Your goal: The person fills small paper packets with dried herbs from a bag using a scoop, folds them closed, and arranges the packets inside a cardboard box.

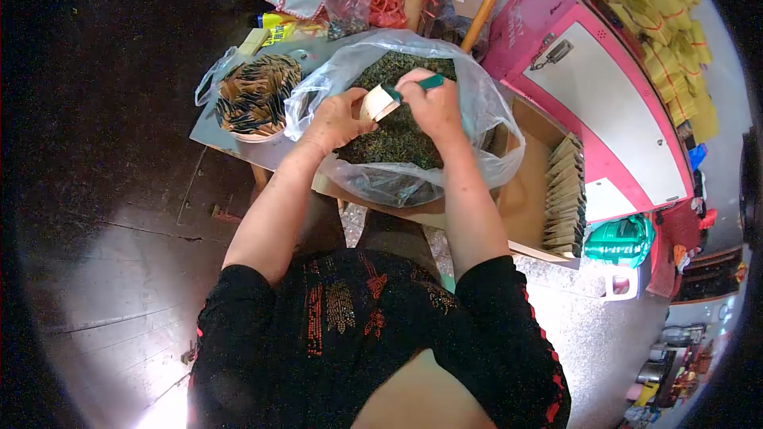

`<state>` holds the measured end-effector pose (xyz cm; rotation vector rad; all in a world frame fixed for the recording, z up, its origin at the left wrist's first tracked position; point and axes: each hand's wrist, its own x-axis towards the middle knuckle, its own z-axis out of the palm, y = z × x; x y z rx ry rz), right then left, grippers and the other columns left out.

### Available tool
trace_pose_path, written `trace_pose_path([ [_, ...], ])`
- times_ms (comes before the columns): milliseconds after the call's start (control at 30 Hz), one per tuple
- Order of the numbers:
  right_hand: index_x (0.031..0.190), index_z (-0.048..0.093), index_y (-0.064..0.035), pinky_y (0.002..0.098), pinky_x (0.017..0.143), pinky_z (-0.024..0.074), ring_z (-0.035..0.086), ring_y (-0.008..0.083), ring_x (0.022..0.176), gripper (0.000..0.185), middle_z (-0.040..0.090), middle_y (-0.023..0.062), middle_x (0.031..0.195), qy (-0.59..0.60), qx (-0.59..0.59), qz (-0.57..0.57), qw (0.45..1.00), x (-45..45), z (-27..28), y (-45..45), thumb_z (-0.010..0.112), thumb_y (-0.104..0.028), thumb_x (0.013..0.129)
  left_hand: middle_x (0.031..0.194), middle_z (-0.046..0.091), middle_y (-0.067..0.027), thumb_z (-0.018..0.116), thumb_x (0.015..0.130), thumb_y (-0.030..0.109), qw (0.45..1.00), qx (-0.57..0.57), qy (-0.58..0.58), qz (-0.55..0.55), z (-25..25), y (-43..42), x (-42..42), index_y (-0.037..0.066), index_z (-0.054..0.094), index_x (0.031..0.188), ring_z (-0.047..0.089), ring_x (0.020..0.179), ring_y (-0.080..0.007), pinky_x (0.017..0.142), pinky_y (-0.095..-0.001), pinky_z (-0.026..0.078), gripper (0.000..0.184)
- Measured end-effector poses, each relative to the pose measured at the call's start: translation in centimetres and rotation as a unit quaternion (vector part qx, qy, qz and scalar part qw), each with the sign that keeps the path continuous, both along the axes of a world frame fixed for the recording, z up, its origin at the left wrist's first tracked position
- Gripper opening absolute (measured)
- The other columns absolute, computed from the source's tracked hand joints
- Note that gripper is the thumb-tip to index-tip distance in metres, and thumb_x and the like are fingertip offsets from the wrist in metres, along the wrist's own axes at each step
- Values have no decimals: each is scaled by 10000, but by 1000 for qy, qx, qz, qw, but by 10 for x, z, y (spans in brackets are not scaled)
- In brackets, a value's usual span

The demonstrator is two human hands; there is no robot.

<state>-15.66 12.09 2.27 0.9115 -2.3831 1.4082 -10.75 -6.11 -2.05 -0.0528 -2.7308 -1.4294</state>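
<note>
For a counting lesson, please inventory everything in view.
Bag: one, clear, centre
Leaf bits: uncountable, greenish, in bag
Table: one, grey, beneath
Tub: one, pale, left of bag
Box: one, brown, right of bag
Packets: many, brown, in tub and box
Pole: one, orange, top
Cabinet: one, pink-and-white, right
Bundles: many, yellow, top right
Sack: one, green, below cabinet
Clutter: uncounted, mixed, edges
Handle: one, green, above bag
Held packet: one, cream, above bag
Left hand: one, bare, on held packet
Right hand: one, bare, on handle

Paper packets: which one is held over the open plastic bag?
The pale packet in the left hand. It alone is held; the other packets sit bunched in the round tub or lined up in the cardboard box.
</note>
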Motion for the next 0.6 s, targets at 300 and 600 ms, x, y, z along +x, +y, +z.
trace_pose_path([
  [300, 759, 643, -18, 216, 433, 386, 495, 83, 460, 194, 565, 32, 574, -113, -169, -174, 964, -24, -30, 27, 540, -172, 816, 953, 670, -133, 801, 648, 224, 1000, 1, 8, 13, -7, -1, -3, 56, 569, 1179, 643, 875, -238, 801, -333, 490, 603],
  [600, 759, 616, 8, 262, 359, 393, 518, 144, 421, 164, 584, 102, 600, -335, -184, -137, 914, -28, -70, 12, 546, -132, 807, 969, 668, -145, 808, 643, 246, 1000, 4, -2, 10, -7, -3, -4, 58, 571, 1179, 646, 898, -252, 809, -340, 492, 616],
])
